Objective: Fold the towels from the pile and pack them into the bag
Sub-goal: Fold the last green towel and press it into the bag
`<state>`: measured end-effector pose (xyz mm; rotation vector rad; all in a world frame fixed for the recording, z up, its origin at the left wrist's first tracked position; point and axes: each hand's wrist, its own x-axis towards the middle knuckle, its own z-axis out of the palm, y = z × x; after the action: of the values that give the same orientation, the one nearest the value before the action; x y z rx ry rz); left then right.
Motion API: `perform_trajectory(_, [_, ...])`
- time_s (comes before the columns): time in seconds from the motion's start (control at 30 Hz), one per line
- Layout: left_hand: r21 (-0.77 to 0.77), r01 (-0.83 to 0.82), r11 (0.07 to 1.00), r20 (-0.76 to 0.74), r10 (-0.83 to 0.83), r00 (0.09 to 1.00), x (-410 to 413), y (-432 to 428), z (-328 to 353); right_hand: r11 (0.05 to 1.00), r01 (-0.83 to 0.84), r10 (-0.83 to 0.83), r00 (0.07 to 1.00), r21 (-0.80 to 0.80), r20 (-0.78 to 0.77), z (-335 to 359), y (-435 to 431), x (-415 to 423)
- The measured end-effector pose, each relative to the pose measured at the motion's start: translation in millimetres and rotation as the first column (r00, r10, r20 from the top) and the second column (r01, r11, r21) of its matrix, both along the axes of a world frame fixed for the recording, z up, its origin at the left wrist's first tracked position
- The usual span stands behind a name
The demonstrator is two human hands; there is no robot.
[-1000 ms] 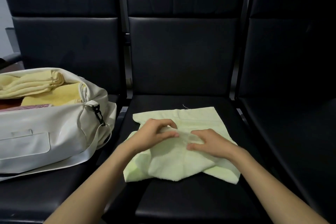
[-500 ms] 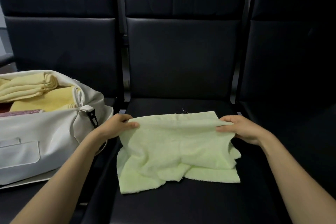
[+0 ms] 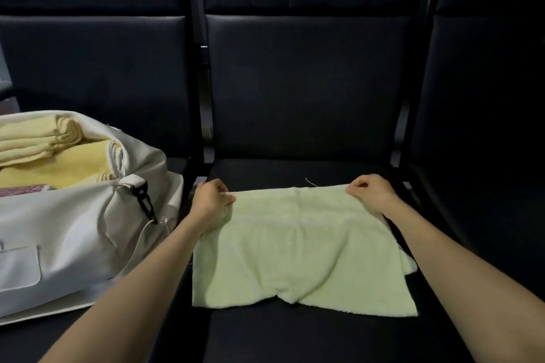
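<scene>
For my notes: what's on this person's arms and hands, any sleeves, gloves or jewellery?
The left hand and right hand are ungloved, with no ring or watch showing. The left forearm and right forearm are bare to the frame's edge; no sleeve is in view.

both bare forearms reach forward from the lower corners, well apart and roughly mirrored. the left hand (image 3: 211, 200) lies knuckles up with its fingers curled, pinching the far left corner of the pale green towel (image 3: 300, 247). the right hand (image 3: 373, 193) pinches the far right corner the same way, fingers curled.
</scene>
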<state>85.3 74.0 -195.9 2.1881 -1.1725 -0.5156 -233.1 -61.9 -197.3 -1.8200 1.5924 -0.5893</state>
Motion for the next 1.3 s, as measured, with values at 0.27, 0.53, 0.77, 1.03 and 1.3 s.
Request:
perform_trajectory(0.27, [0.162,0.048,0.986,0.049,-0.057,0.997,2,0,7,0.964,-0.260,0.266,0.928,0.058,-0.260,6,-6,-12])
perform_trajectory(0.53, [0.171,0.085,0.982,0.081,-0.100,0.992,5,-5,3,0.916,-0.374,0.400,0.820,0.147,-0.409,22,-12,-3])
perform_trajectory(0.77, [0.201,0.158,0.967,0.159,-0.191,0.969,7,5,5,0.870,-0.430,0.493,0.738,0.241,-0.460,37,-1,4])
perform_trajectory(1.03, [0.106,0.163,0.981,0.205,-0.182,0.962,1,41,38,0.749,-0.631,0.598,0.514,0.201,-0.615,77,47,-15])
perform_trajectory(1.3, [-0.191,0.170,0.967,0.231,-0.124,0.965,-20,81,148,0.754,-0.636,0.402,0.646,-0.166,-0.649,198,102,-49])
